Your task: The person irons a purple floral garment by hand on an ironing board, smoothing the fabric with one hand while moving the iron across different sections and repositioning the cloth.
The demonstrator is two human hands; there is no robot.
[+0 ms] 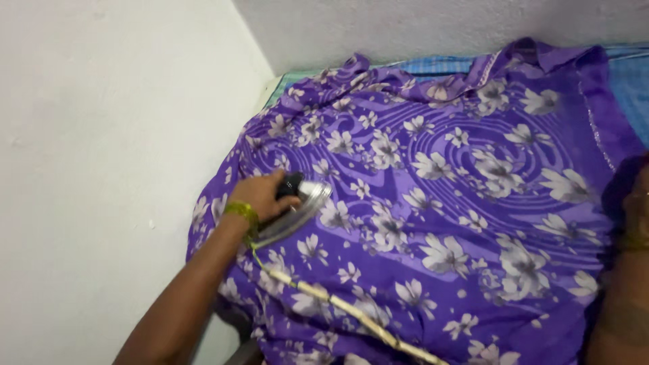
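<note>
- Left hand [260, 196] — centre-left of the frame, fingers wrapped fully round the dark handle of a clothes iron [297, 206]; a yellow-green band sits on the wrist just below it.
- Clothes iron — metal body and soleplate, resting flat on the cloth with its nose toward the upper right; it lies near the left border of the spread fabric.
- Iron cord [351, 314] — pale, braided, running from the heel of the iron diagonally down to the bottom centre of the frame, lying across the cloth.
- Purple fabric [439, 203] — printed with white-grey flowers and curved lines, spread over most of the centre and right; its top edge is bunched near the wall.
- Right arm [625, 270] — a blurred forearm at the lower right edge; the hand cannot be made out, so its grip cannot be told.
- Blue checked sheet [439, 65] — showing beneath the fabric at the upper edge and upper right.
- White wall [101, 149] — filling the left of the frame.
</note>
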